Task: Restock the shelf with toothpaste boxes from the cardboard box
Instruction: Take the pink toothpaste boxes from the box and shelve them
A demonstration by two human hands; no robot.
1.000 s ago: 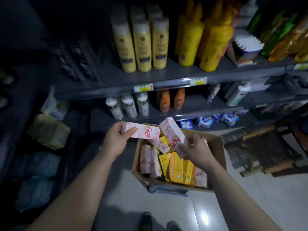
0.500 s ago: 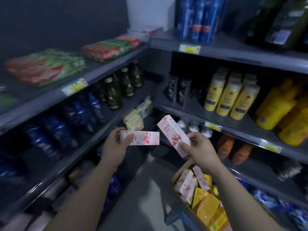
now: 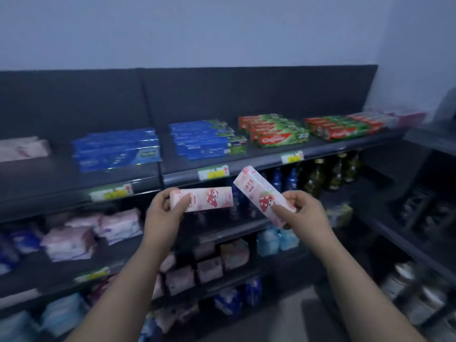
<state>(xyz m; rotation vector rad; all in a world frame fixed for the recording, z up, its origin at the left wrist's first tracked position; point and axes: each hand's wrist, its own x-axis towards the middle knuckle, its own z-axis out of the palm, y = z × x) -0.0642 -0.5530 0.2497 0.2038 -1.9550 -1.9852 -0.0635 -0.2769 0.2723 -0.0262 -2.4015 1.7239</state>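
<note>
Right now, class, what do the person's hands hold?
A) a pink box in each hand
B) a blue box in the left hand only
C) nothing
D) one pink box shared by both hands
A: the left hand grips a level pink box, while the right hand holds a tilted pink box.

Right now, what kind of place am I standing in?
Probably a small shop's toiletries aisle: dark tiered shelves, yellow price tags on their edges, and rows of boxed toothpaste in blue and red-green stacks.
</note>
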